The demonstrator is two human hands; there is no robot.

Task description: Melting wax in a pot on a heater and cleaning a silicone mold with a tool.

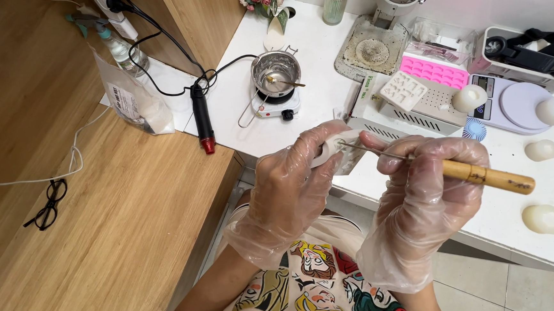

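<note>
The left hand (289,193) pinches a small white piece (333,147) — likely light, brittle wax, best held by its edges. The right hand (420,191) grips a wooden-handled pick (483,176) — fingers closed.

Small pot (276,72) on hotplate (276,104), left of scale (511,103).

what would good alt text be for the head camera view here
Two hands in clear disposable gloves: the left hand holds a small white piece, the right hand works it with a wooden-handled pick. Behind, a white counter holds a small metal pot on a mini hotplate, a pink mould and pale round lumps.
</note>
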